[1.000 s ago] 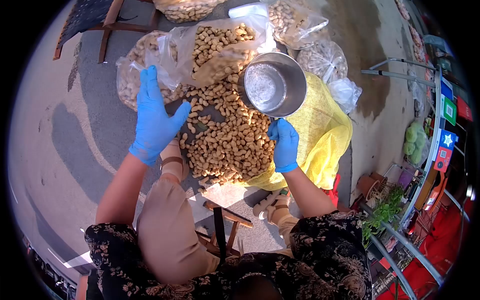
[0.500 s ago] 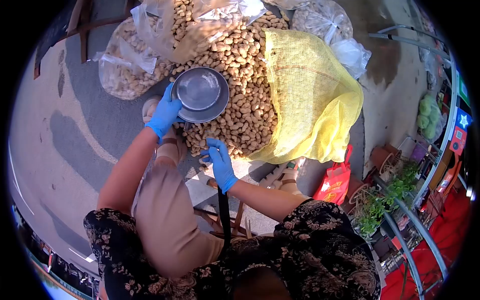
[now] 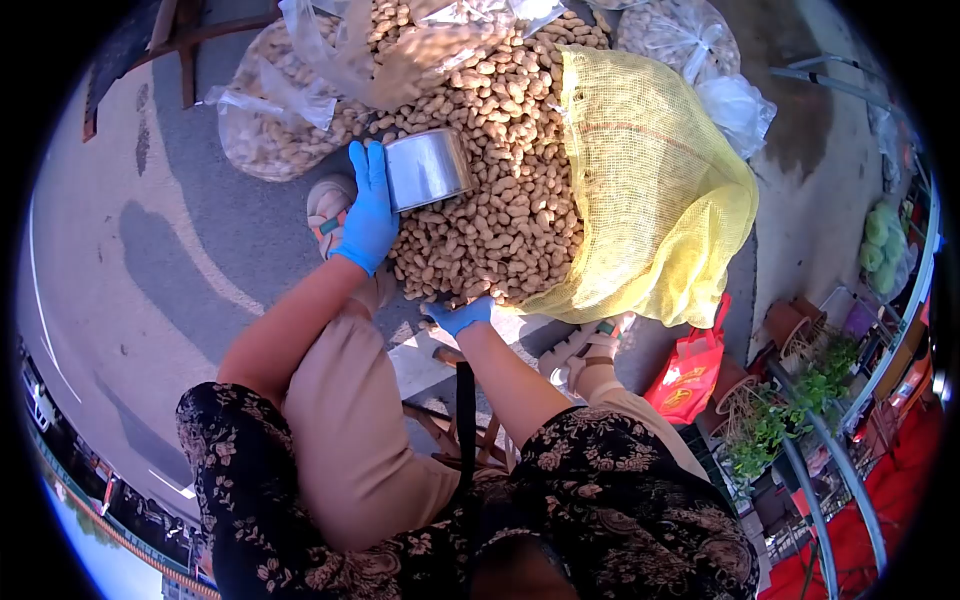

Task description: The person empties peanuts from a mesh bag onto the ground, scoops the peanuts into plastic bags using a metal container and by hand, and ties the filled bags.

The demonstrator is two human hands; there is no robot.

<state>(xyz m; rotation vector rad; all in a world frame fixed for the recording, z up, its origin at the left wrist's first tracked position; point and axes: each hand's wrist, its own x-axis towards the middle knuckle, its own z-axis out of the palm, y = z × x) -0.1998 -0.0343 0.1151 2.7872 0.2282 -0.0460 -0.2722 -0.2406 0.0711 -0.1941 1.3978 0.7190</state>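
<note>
My left hand, in a blue glove, is at the left side of a shiny metal pot and holds it tipped on its side. Two fingers point up along its left end; the thumb side is hidden. The pot lies over the left part of a heap of peanuts, its wall towards me. My right hand, also gloved, is low at the near edge of the heap, its fingers reaching left against the peanuts and partly hidden. To the right, a yellow mesh sack lies against the heap.
Clear plastic bags of peanuts stand at the back left and back right. A red bag stands right of my sandalled foot. Potted plants and metal rails line the right side.
The pot has turned from showing its round face to showing its side wall. My right hand has moved to the lower edge of the heap, its fingers now less visible. The view has shifted slightly.
</note>
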